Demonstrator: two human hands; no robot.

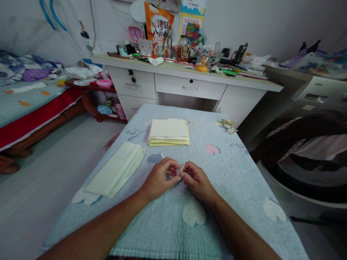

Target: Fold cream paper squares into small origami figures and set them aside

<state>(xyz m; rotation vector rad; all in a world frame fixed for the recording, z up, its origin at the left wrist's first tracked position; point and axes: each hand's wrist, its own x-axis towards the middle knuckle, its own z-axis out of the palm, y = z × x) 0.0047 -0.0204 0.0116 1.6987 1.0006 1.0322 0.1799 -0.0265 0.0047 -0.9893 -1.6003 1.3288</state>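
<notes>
Over the middle of the cloth-covered table, my left hand (162, 177) and my right hand (197, 180) meet at the fingertips. Between them is a small whitish piece (182, 168), thin and flat-looking, too small to name surely. My right thumb and fingers pinch its edge. The curled fingers and thumb of my left hand close on its other side. Beyond my hands lies a stack of cream and yellow paper sheets (169, 129). Left of my left hand is a folded pale green-white sheet (116, 168), lying at a slant.
A light blue patterned cloth (227, 202) covers the table. Small crumpled wrappers (229, 125) lie at its far right corner. Behind stands a white desk (189, 86) crowded with jars and bags. A washing machine (320, 95) is on the right, a bed (29, 97) on the left.
</notes>
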